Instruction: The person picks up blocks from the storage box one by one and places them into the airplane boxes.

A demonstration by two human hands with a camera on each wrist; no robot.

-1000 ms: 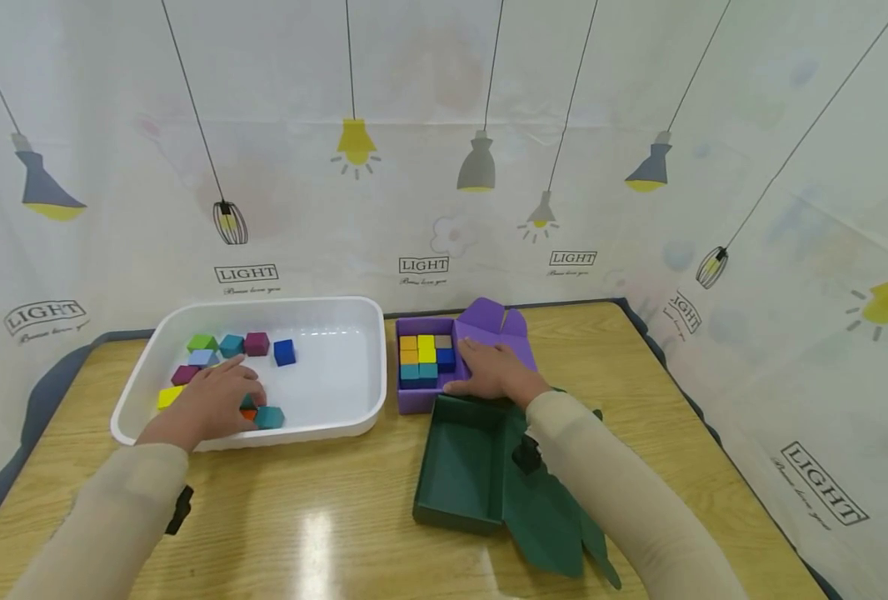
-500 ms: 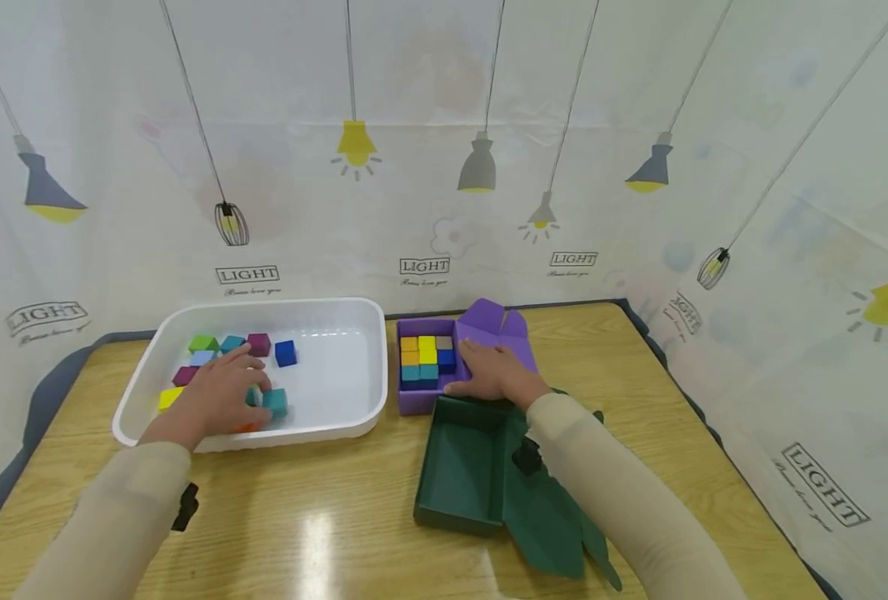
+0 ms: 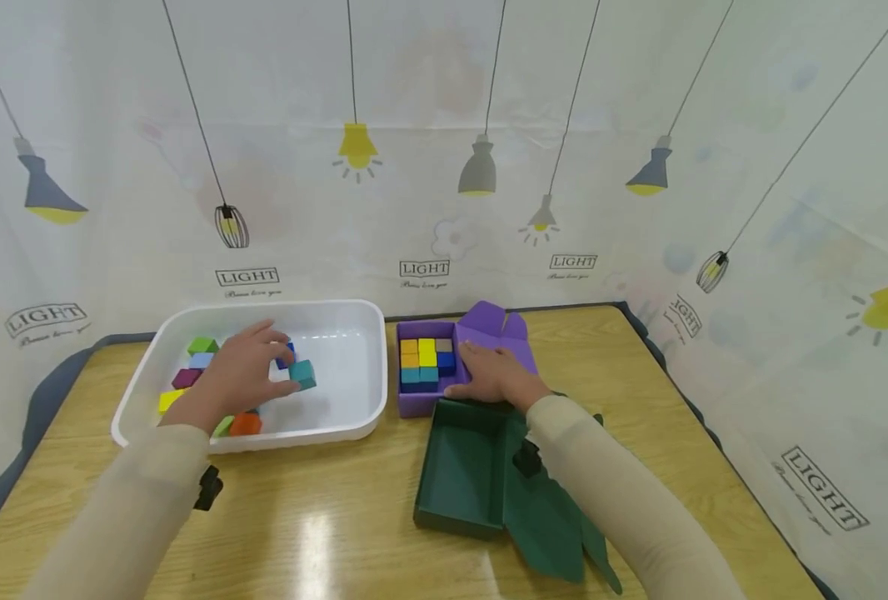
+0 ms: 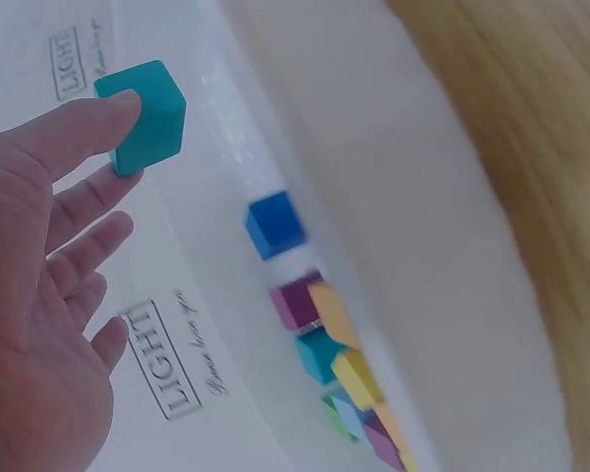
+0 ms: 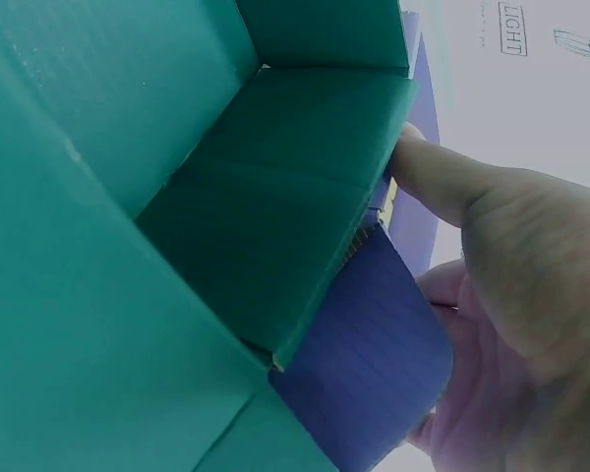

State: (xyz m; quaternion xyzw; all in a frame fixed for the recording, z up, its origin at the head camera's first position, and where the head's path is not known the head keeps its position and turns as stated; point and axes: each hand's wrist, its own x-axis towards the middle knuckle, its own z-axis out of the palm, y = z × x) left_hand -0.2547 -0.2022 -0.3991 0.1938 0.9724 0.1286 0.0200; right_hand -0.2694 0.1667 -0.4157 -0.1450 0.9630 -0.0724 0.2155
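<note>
My left hand [image 3: 243,367] pinches a teal cube [image 4: 149,118] between thumb and fingertips, held over the white tray [image 3: 350,367]. In the left wrist view the cube is up off the tray floor. My right hand [image 3: 492,373] rests on the opened lid [image 3: 515,346] of the purple box, its thumb near the box's front corner. Inside the purple box [image 3: 416,406] lie orange, yellow, teal, blue and grey cubes in rows. In the right wrist view the thumb shows behind the wall of the green box [image 5: 275,147], beside a purple flap [image 5: 374,344].
A green box [image 3: 459,471] with its lid folded out to the right stands in front of the purple one. In the tray are several other cubes, among them an orange cube [image 3: 246,423], a yellow cube [image 3: 172,401] and a blue cube [image 4: 275,225].
My left hand has lifted the teal cube from the tray's near side and moved it up and to the right, uncovering an orange cube. The right hand has stayed put.
</note>
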